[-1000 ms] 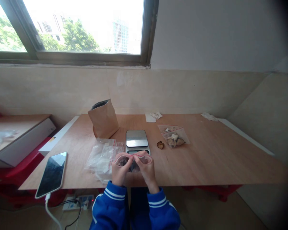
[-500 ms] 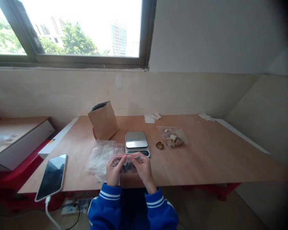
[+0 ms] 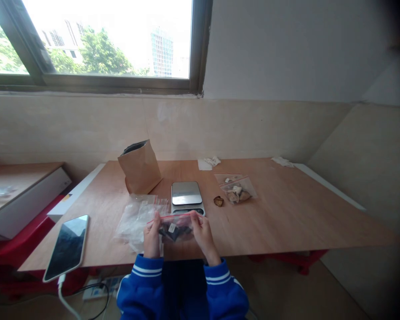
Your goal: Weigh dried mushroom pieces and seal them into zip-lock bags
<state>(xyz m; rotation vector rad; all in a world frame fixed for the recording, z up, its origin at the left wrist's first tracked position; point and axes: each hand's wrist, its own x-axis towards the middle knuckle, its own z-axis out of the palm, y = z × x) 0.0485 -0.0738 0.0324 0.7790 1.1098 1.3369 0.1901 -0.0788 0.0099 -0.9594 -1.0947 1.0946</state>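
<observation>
A clear zip bag (image 3: 183,234) with a red seal strip hangs between my two hands over the table's front edge. Dark pieces and a small white label show inside it. My left hand (image 3: 152,238) pinches the left end of the strip, my right hand (image 3: 203,233) the right end. Just beyond the bag sits a kitchen scale (image 3: 186,194) with a steel plate, its lower display partly covered by the bag. Several clear zip bags (image 3: 133,222) lie flat to the left of the scale, near my left hand.
A brown paper pouch (image 3: 142,169) stands open-topped behind the flat bags. Right of the scale are a brown dried piece (image 3: 218,201) and a filled zip bag (image 3: 240,193). A phone (image 3: 67,244) on a cable lies at the left edge; crumpled tissue (image 3: 212,161) lies at the back.
My hands have moved apart along the bag's top. Its mouth, gaping and bowed before, is now pulled into a straight line. The view has shifted slightly.
</observation>
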